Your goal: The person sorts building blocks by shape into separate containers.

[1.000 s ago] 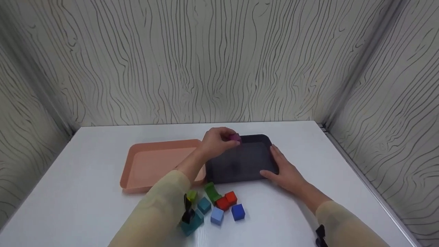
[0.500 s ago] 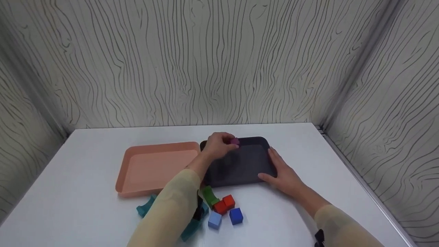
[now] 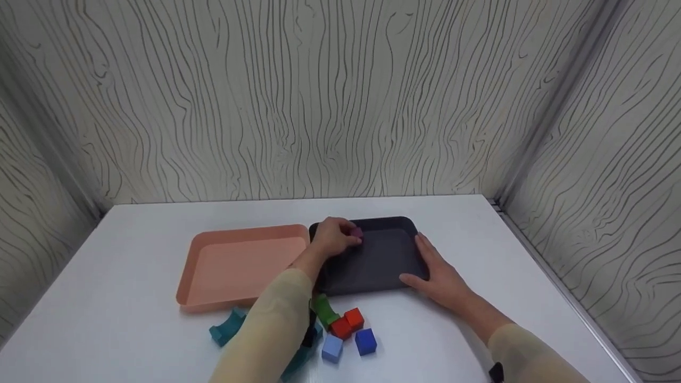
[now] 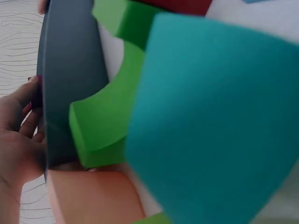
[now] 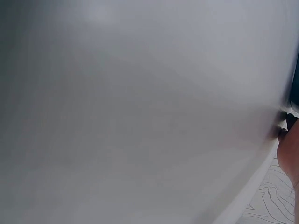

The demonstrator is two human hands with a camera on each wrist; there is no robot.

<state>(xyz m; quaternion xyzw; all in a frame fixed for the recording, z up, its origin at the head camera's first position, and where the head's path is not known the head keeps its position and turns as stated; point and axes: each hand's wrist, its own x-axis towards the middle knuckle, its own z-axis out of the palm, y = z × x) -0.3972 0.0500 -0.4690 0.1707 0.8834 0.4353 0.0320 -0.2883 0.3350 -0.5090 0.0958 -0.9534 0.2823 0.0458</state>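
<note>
My left hand (image 3: 331,238) pinches a small purple block (image 3: 357,233) between thumb and fingers, over the back left part of the dark tray (image 3: 385,266). The left wrist view shows that hand (image 4: 18,135) and the purple block (image 4: 36,93) beyond the tray's dark wall (image 4: 74,74); whether the block touches the tray floor I cannot tell. Along the tray's right edge my right hand (image 3: 444,276) rests with fairly straight fingers, its thumb by the front right corner. Only part of the right hand (image 5: 289,151) enters the right wrist view.
A pink tray (image 3: 247,266) adjoins the dark one on the left. In front lie a green arch (image 3: 324,311), two red cubes (image 3: 341,328), a light blue cube (image 3: 332,348), a dark blue cube (image 3: 366,341) and a teal arch (image 3: 227,325). My left sleeve partly hides another teal block (image 3: 298,361).
My left hand has lowered with the purple block towards the dark tray. My left forearm has shifted right, uncovering the teal arch and hiding a yellow-green block. The right hand stays at the tray.
</note>
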